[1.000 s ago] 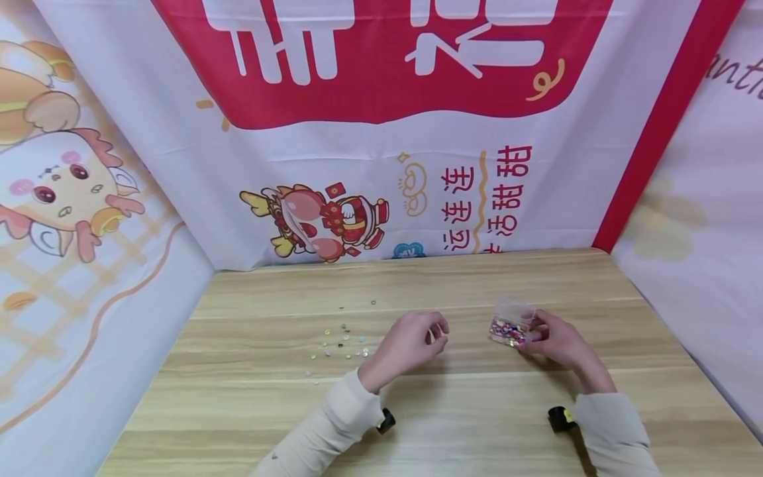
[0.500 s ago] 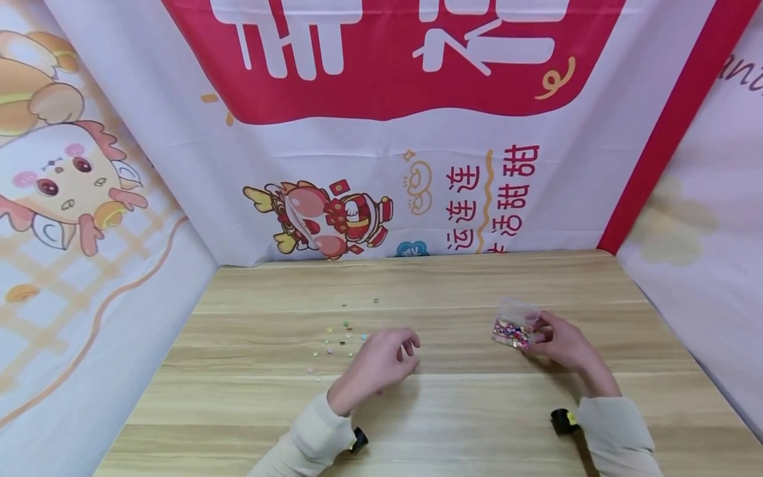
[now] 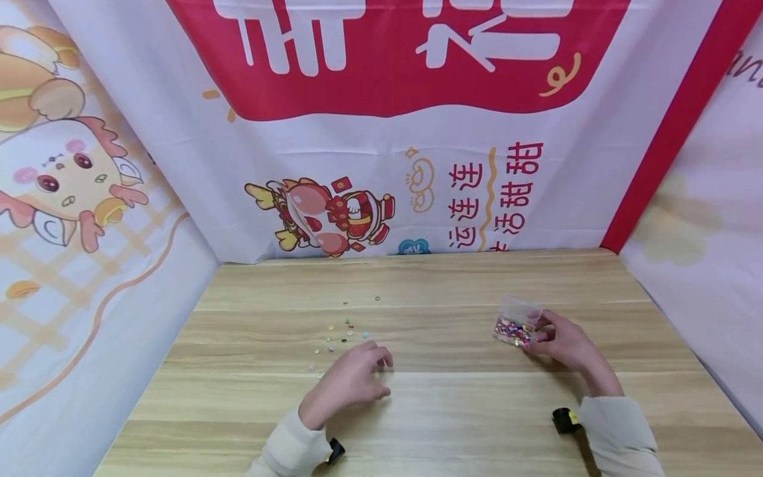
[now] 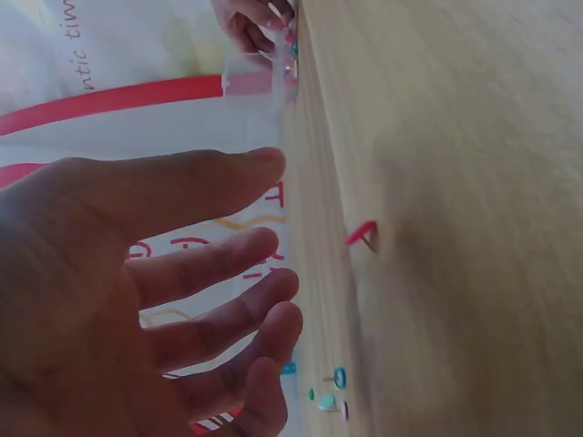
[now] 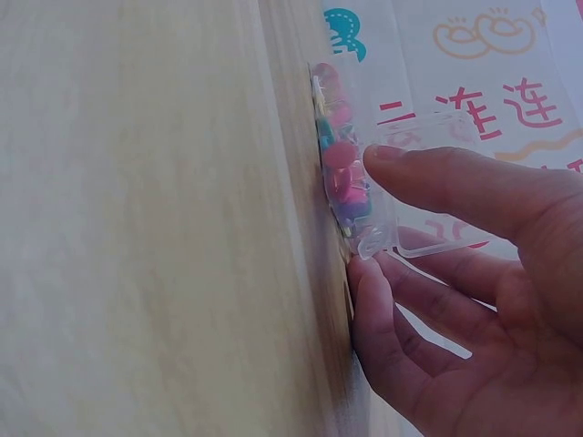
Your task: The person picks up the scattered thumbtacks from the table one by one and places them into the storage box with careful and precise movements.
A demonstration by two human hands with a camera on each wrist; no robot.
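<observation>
My right hand [image 3: 565, 341] grips the near right end of a small clear plastic box [image 3: 506, 340], thumb on one side and fingers at its corner. Its hinged lid [image 5: 439, 248] stands up, and many-coloured thumbtacks [image 5: 342, 155] fill it. Over the table to the left, my left hand [image 3: 352, 379] is spread with nothing between thumb and fingers. Just beyond its fingertips in the left wrist view, a red thumbtack [image 4: 363, 233] lies on the wood; in the head view the hand hides it. Several loose thumbtacks [image 4: 340, 377] lie farther off.
The scattered thumbtacks [image 3: 365, 335] cover a patch of the wooden table [image 3: 453, 424] left of centre, some close beside the left hand. A printed cloth [image 3: 334, 152] hangs along the back edge, with more cloth at both sides.
My left hand has moved left and toward me, away from the box, and its fingers have spread apart. The right hand stays at the box. The head view has shifted slightly.
</observation>
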